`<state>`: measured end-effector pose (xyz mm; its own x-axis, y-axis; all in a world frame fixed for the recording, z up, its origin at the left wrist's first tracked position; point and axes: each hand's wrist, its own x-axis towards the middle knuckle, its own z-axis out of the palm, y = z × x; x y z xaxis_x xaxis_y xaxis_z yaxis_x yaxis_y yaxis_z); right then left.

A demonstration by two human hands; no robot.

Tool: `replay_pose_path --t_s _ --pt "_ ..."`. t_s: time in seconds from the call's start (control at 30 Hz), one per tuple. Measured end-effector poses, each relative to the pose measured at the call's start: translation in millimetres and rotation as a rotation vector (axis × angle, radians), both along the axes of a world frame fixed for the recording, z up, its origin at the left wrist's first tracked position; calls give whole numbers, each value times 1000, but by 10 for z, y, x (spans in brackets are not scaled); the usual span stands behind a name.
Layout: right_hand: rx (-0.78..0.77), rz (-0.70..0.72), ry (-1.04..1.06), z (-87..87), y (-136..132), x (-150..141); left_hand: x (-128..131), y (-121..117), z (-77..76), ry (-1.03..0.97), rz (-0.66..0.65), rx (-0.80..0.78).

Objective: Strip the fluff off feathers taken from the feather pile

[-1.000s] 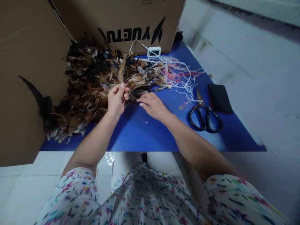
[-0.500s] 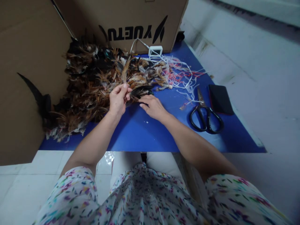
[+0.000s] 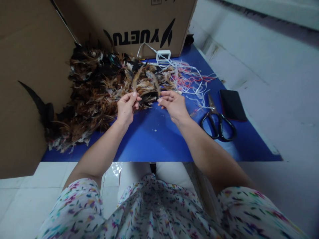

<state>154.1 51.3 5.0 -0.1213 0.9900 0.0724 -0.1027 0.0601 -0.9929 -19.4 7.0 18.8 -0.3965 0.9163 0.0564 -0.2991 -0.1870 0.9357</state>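
My left hand [image 3: 126, 107] pinches the lower end of a light brown feather [image 3: 136, 79], which stands up from the fingertips. In my right hand [image 3: 174, 104] a second brownish feather [image 3: 155, 81] is pinched between thumb and fingers, its tip leaning up and left. Both hands hover at the near edge of a wide pile of brown and black feathers [image 3: 99, 89]. A dark feather [image 3: 149, 97] lies between the two hands. Quills inside the fingers are hidden.
Black-handled scissors [image 3: 217, 124] lie on the blue table [image 3: 154, 142], right of my right hand, near a dark flat case [image 3: 232, 105]. Behind are tangled white and red strings [image 3: 190, 79] and a small white device [image 3: 163, 55]. Cardboard boxes [image 3: 139, 20] wall the back and left.
My right hand has picked up a feather from the pile's near edge and now holds it upright. My left hand has barely moved and keeps its feather.
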Motion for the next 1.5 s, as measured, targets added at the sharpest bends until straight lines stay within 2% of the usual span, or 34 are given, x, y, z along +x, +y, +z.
replay_pose_path --t_s 0.1,0.33,0.53,0.77,1.03,1.2,1.5 --pt "-11 51 42 48 -18 29 32 -10 -31 37 -29 -11" --pt "124 114 100 131 -126 3 99 -21 -139 217 -69 23" --pt "253 51 8 156 -169 -28 136 -29 -208 356 -73 73" --pt "353 24 -48 83 -134 -58 168 -87 -191 534 -71 104" --pt "474 6 -174 51 -174 -32 165 -95 -242 623 -74 132" --pt "482 1 -191 66 -184 -28 169 -113 -214 684 -48 153" --pt "385 15 -111 90 -206 -67 186 -146 -166 756 -21 178"
